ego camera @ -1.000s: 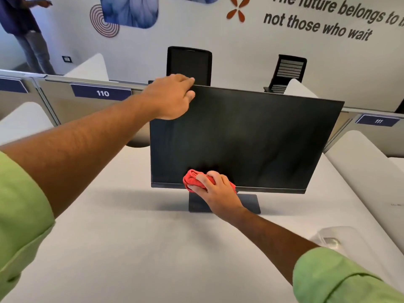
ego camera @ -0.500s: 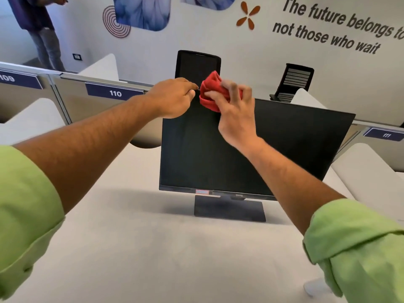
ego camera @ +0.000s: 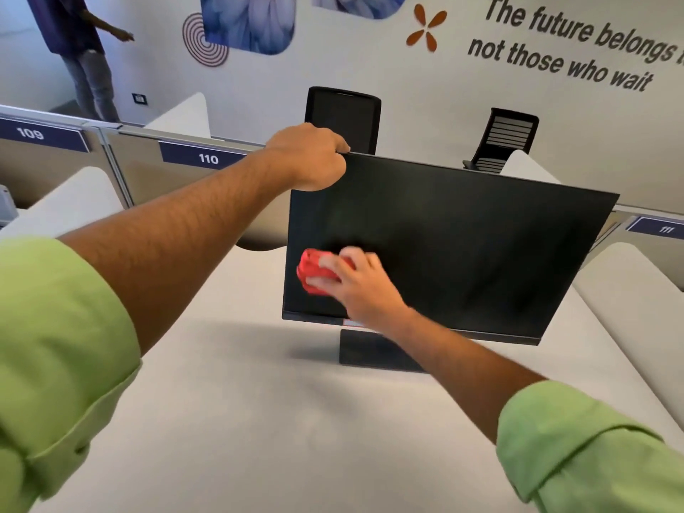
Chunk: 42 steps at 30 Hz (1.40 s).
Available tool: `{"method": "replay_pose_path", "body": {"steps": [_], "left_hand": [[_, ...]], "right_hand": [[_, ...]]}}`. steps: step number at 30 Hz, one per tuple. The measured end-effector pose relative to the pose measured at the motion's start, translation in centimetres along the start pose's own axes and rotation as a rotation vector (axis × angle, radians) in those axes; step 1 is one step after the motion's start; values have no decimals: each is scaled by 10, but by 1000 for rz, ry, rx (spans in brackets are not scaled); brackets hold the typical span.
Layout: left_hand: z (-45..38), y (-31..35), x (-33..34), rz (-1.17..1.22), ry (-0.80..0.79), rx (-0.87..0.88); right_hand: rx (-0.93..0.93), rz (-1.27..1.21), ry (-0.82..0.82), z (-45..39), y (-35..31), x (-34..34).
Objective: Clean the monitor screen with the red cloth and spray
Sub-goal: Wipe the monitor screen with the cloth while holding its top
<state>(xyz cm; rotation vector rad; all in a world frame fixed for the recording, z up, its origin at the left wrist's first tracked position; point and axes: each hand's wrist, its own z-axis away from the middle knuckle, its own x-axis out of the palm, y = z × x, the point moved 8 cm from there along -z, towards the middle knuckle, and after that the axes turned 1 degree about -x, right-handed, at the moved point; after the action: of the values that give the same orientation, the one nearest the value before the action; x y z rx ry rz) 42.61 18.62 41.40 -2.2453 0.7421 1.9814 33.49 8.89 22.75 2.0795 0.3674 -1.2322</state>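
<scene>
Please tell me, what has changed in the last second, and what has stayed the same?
The right hand, holding the red cloth, wiped from the monitor's lower edge up to its top edge, then came back down to the lower left of the screen. The left hand kept gripping the top left corner. The monitor stayed on the desk.

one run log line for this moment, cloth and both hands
phase: wiping | right hand: presses red cloth on monitor screen, lower left | left hand: grips top left corner

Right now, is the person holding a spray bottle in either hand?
No: the left hand grips the monitor's top corner, and the right hand presses the red cloth on the screen.
</scene>
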Motion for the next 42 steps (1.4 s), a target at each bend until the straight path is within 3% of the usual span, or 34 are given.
{"method": "replay_pose_path", "body": {"steps": [6, 13, 20, 23, 31, 42], "left_hand": [[-10, 6, -1, -96, -37, 70], [-17, -6, -6, 43, -80, -27], [-15, -8, -5, -45, -32, -51], [-11, 0, 2, -75, 10, 39], [5, -5, 23, 37, 162, 73], [4, 1, 26, 64, 204, 106]], "right_hand": [[311, -4, 167, -78, 81, -76], [368, -46, 164, -78, 52, -63], [9, -73, -72, -3, -58, 32], [6, -155, -170, 19, -72, 52], [15, -140, -288, 65, -35, 52], [195, -128, -412, 186, 67, 39]]}}
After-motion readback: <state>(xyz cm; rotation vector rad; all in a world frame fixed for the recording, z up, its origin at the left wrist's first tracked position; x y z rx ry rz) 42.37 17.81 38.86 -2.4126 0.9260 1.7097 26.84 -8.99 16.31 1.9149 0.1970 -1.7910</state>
